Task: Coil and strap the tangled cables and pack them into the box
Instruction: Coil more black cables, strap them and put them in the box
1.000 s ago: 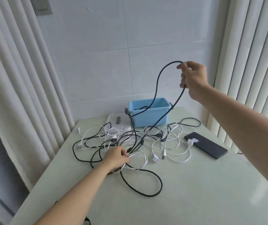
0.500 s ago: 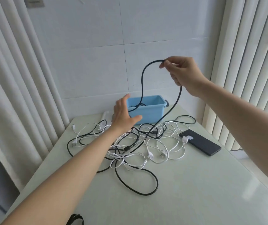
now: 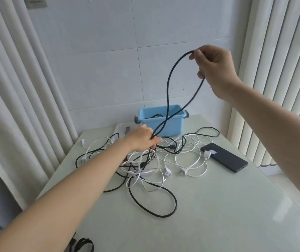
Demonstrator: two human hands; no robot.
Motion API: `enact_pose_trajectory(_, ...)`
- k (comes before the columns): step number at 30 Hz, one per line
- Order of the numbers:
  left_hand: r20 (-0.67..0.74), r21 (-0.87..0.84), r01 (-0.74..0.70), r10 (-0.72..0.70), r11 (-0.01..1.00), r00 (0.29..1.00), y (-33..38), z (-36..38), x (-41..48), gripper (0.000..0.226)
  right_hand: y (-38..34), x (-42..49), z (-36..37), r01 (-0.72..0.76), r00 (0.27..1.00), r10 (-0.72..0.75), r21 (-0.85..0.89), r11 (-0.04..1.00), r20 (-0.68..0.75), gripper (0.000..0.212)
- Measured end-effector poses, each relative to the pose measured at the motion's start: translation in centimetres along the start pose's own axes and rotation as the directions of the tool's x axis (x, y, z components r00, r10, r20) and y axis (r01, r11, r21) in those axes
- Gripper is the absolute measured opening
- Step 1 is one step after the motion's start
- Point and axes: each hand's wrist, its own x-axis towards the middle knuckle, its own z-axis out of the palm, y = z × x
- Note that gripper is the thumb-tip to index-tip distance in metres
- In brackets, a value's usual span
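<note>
My right hand (image 3: 216, 70) pinches the black cable (image 3: 167, 88) loop aloft; my left hand (image 3: 142, 138) grips both strands at the tangle (image 3: 145, 166). Box (image 3: 176, 124) holds some cable; rest uncoiled, unstrapped.

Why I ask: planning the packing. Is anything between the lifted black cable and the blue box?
Nothing covers the blue box, but below the left hand the black cable runs into a tangle with white cables.

- Black cable (image 3: 167, 91): tall loop pinched atop by right fingers (image 3: 198, 53), strands crossing down into left fingers (image 3: 153, 140)
- White and black tangle (image 3: 146, 170): sprawled beneath left fingers
- Blue box (image 3: 174, 126): open, upright, just behind left fingers
</note>
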Motion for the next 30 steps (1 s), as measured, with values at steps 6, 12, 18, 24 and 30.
enact_pose_trajectory(6, -0.229, -0.137, 0.037, -0.068, 0.990, 0.971, -0.7, -5.4, 0.2, 0.061, 4.9, -2.5, 0.7, -0.297, 0.940, 0.313, -0.128, 0.946, 0.133, 0.008)
enact_pose_trajectory(12, -0.469, -0.506, 0.037, -0.311, 0.862, 0.827, -0.2, -10.4, 1.4, 0.060, 6.8, -6.9, 3.1, -0.542, 0.750, 0.557, -0.151, 0.827, 0.356, 0.044)
enact_pose_trajectory(18, -0.388, -0.866, -0.090, -0.547, 0.492, 0.741, 2.5, -14.3, 2.0, 0.061, 5.2, -9.0, 7.8, -0.574, 0.591, 0.478, -0.078, 0.815, 0.650, 0.045)
enact_pose_trajectory(24, -0.279, -0.960, -0.231, -0.567, 0.156, 0.775, 4.6, -17.5, 1.0, 0.049, 3.8, -7.2, 12.2, -0.441, 0.745, 0.442, -0.128, 0.888, 0.500, 0.012)
enact_pose_trajectory(30, -0.213, -0.958, -0.284, -0.599, -0.026, 0.772, 3.8, -20.0, -0.5, 0.046, 2.8, -2.3, 11.7, -0.106, 0.902, 0.302, -0.521, 0.847, 0.309, 0.032)
